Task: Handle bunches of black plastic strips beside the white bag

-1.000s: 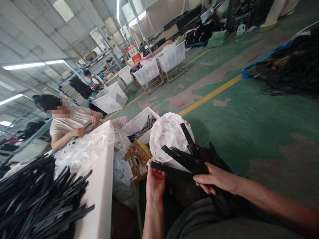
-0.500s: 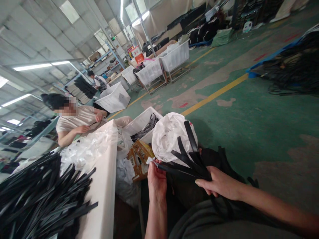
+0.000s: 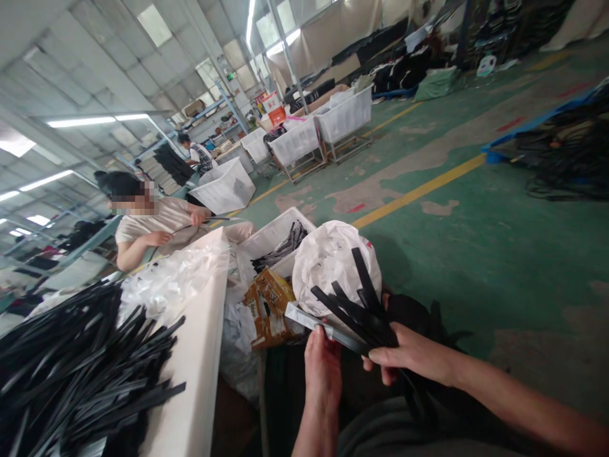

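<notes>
Head view: the right hand [image 3: 412, 355] clenches a fanned bundle of black strips [image 3: 359, 308] just in front of the white sack [image 3: 333, 257], while the left hand [image 3: 323, 365] pinches one strip's plastic-wrapped end [image 3: 304, 317]. Sorting or sleeving seems underway; next calls for a firm pinch to work that strip free.

Black strips [image 3: 354, 303], white bag [image 3: 328, 257]

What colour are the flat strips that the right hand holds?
Black: the fanned bundle of flat plastic strips in the right hand shows best in the head view.
</notes>
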Demonstrator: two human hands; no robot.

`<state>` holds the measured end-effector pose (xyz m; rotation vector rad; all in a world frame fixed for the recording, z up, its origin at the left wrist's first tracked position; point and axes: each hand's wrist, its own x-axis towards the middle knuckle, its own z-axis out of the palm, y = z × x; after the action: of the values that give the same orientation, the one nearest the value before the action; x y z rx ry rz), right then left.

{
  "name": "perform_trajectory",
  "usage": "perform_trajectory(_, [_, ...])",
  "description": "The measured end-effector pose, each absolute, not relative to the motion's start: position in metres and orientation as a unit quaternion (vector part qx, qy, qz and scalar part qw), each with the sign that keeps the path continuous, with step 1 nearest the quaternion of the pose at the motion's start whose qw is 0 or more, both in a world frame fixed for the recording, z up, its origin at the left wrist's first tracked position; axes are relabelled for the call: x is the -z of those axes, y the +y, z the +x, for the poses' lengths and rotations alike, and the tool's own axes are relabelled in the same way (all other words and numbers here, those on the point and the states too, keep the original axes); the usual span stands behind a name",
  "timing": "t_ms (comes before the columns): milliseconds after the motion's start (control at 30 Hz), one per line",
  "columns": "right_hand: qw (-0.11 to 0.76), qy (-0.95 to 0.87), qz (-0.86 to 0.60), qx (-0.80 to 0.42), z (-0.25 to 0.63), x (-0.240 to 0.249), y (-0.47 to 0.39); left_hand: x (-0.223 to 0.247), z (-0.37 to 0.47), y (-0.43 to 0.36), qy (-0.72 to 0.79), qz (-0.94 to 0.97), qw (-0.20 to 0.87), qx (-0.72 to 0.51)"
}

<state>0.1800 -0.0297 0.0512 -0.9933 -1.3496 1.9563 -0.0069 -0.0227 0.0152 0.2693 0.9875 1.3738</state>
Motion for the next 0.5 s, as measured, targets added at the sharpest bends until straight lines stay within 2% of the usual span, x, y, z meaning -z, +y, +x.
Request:
perform_trajectory(167, [0.229, -0.568, -0.484, -0.625, 0.201, -0.055, -0.04, -0.017, -0.016, -0.023, 0.453, 0.18, 0.629, -0.605])
perform_trajectory(400, [0.242, -0.612, -0.425, -0.621, 0.176, -0.056, -0.021, -0.016, 0.015, -0.043, 0.39, 0.213, 0.699, -0.56])
perform_trajectory(500, [0.195, -0.634, -0.465, -0.586, 0.178, -0.052, -0.014, -0.02, 0.005, -0.034, 0.391, 0.221, 0.676, -0.584])
